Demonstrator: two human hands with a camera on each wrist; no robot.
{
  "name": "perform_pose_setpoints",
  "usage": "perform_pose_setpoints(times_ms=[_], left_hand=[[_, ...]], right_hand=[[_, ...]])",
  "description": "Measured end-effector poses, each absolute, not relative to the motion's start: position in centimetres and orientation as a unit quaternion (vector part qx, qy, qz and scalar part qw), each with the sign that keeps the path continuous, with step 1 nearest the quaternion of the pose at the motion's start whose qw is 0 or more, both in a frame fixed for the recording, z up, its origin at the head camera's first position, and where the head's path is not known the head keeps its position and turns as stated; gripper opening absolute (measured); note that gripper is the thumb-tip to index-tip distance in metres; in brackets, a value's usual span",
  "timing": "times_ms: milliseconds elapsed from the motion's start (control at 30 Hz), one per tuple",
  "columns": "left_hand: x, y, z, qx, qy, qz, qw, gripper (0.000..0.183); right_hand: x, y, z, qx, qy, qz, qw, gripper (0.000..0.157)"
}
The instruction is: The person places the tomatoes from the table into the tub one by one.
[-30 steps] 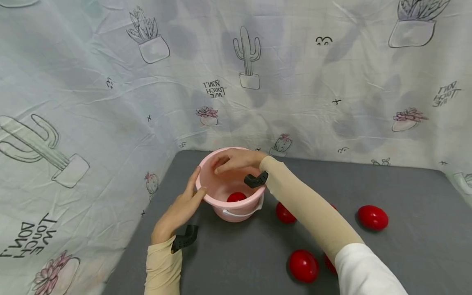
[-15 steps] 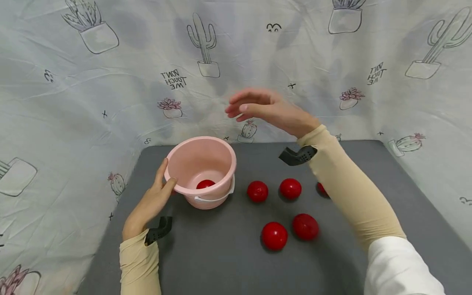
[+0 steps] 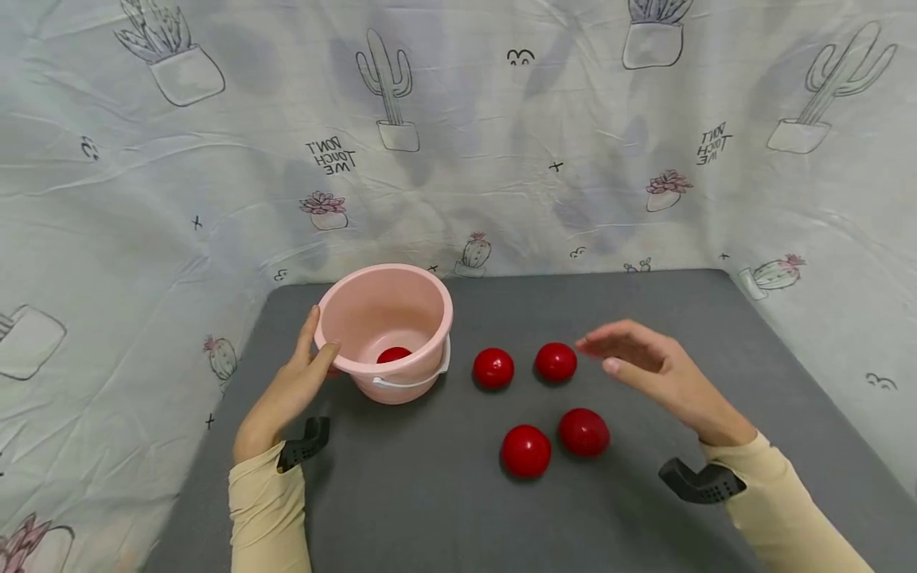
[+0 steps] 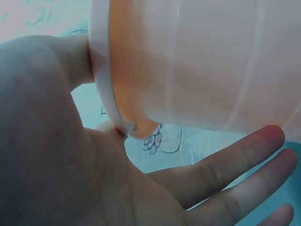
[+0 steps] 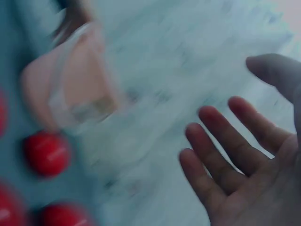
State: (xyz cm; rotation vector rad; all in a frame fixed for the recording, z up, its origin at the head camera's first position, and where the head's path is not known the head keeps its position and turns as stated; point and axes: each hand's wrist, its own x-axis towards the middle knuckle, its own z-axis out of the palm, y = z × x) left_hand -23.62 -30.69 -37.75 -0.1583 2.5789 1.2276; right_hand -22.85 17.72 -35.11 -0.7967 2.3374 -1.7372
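Note:
A pink bucket (image 3: 390, 382) with a white handle stands at the left of the grey table, one red ball (image 3: 393, 355) inside. My left hand (image 3: 282, 398) holds its left rim, thumb and index finger over the edge; the other fingers (image 4: 235, 172) stretch along the outer wall. My right hand (image 3: 655, 370) hovers at the right with nothing in the palm, fingers spread and slightly bent in the right wrist view. Nearest its fingertips is a red ball (image 3: 556, 362). Another red ball (image 3: 493, 368) lies closer to the bucket.
Toward the front of the table (image 3: 430, 509) lie two more red balls, one rounder ball (image 3: 526, 451) and one oval-looking ball (image 3: 583, 432). A bit of red shows behind the left thumb. A cloth (image 3: 458, 95) printed with cacti hangs behind and at the sides.
My right hand has come out of the bucket, risen and swung right and down over the table, where it covers the ball at far right. My left hand stays on the rim.

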Motion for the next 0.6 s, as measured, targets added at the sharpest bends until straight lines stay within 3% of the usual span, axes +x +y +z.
perform_pose_setpoints(times_ms=[233,600], left_hand=[[-23.2,-30.9,-37.4,-0.061,0.891,0.426,0.145,0.072],[-23.2,-30.3,-37.9,-0.049,0.895,0.427,0.117,0.074]], right_hand=[[-20.8,19.3,-43.2,-0.203,0.758,-0.608,0.121,0.046],[-20.7,19.3,-49.2,-0.188,0.743,-0.633,0.112,0.043]])
